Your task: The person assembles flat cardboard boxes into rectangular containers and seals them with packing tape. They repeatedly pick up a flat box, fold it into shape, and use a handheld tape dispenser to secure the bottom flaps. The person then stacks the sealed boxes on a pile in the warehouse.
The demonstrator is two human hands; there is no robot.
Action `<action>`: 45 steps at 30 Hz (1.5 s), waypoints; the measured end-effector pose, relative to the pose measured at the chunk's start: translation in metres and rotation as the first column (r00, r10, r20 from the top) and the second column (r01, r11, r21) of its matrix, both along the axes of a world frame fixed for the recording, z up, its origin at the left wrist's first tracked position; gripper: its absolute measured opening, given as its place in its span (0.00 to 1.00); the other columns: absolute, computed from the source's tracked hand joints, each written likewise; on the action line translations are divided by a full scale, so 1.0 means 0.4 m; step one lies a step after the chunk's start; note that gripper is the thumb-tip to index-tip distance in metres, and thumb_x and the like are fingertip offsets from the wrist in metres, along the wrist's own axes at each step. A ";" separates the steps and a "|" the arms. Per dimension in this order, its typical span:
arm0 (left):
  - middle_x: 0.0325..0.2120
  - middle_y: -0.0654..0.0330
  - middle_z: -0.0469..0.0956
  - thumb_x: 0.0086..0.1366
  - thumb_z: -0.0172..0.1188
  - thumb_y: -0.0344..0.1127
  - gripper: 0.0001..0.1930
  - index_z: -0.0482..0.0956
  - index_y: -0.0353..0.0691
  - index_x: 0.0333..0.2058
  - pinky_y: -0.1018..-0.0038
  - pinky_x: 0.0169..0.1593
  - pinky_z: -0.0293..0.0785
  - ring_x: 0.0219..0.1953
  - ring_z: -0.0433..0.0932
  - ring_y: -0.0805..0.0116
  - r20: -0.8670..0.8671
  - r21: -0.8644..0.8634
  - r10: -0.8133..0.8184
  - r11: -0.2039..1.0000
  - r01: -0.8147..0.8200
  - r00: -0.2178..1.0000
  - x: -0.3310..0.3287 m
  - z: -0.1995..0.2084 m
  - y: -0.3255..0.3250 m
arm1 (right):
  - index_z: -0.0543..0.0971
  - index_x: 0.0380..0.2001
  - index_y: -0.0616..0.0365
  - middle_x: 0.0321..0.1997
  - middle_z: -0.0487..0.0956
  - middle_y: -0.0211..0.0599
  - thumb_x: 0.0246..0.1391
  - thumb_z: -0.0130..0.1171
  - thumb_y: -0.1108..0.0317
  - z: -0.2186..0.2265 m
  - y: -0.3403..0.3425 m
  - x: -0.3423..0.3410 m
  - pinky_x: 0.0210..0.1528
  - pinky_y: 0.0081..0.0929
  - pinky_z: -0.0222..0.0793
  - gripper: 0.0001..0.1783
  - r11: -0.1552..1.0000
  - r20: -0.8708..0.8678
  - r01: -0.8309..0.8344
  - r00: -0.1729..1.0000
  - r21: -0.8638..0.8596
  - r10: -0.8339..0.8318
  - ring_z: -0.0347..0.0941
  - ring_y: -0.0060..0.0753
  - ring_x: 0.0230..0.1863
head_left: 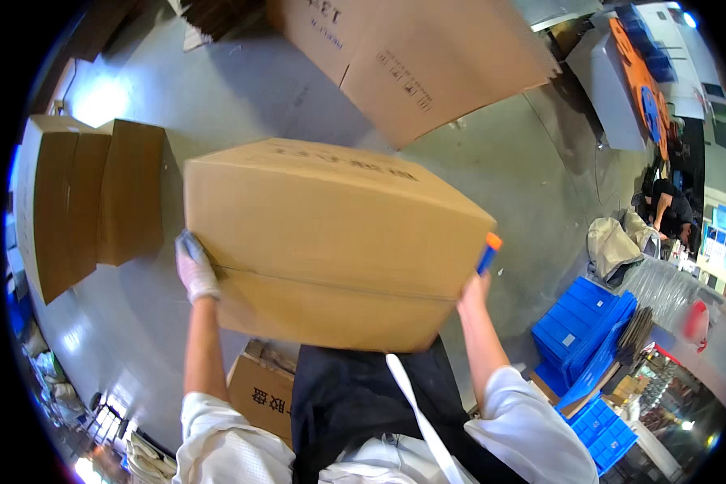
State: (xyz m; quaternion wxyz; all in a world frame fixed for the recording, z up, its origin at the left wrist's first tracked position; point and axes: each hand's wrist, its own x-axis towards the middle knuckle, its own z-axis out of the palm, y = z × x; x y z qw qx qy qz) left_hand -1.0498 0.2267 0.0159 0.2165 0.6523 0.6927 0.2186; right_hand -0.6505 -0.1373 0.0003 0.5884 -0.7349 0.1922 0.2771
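A large brown cardboard box (pixel 331 234) is held up in front of my body, tilted, with dark print on its top face. My left hand (pixel 194 268), in a light glove with grey fingertips, grips its left side. On the right side my right hand (pixel 473 292) presses against the box's lower edge, its fingers mostly hidden behind the cardboard. A slim blue tool with an orange end (pixel 489 252) sticks up from that hand; its kind I cannot make out.
Flattened cardboard sheets (pixel 436 64) lie stacked ahead. An upright cardboard carton (pixel 68 202) stands at the left, another printed carton (pixel 260 395) by my legs. Blue plastic crates (pixel 577 327) sit at the right. A person in dark clothes (pixel 671 211) is farther off right.
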 end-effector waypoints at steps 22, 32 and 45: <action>0.47 0.46 0.71 0.62 0.56 0.45 0.25 0.69 0.36 0.54 0.56 0.59 0.60 0.50 0.69 0.48 0.706 0.457 -0.669 0.680 0.573 0.231 1.301 0.659 -0.605 | 0.74 0.49 0.56 0.44 0.77 0.30 0.62 0.52 0.55 1.122 -1.363 0.675 0.46 0.32 0.70 0.19 0.526 0.907 0.766 0.421 -0.370 0.025 0.72 0.30 0.44; 0.65 0.46 0.55 0.61 0.55 0.55 0.32 0.65 0.50 0.61 0.52 0.68 0.44 0.68 0.48 0.43 0.006 -0.123 -0.506 0.856 0.503 0.863 1.168 0.260 -0.106 | 0.73 0.47 0.60 0.43 0.78 0.41 0.61 0.51 0.56 0.426 -0.614 0.180 0.51 0.45 0.70 0.19 0.900 -0.195 0.413 0.902 0.141 -0.384 0.75 0.43 0.44; 0.69 0.47 0.42 0.51 0.63 0.64 0.52 0.50 0.47 0.67 0.55 0.69 0.48 0.70 0.40 0.46 0.446 -0.264 -0.107 0.933 0.245 0.889 1.455 0.308 0.825 | 0.64 0.44 0.65 0.38 0.77 0.46 0.47 0.70 0.63 0.491 0.147 -0.047 0.37 0.31 0.76 0.29 0.861 -0.351 -0.319 0.919 -0.395 0.179 0.78 0.33 0.33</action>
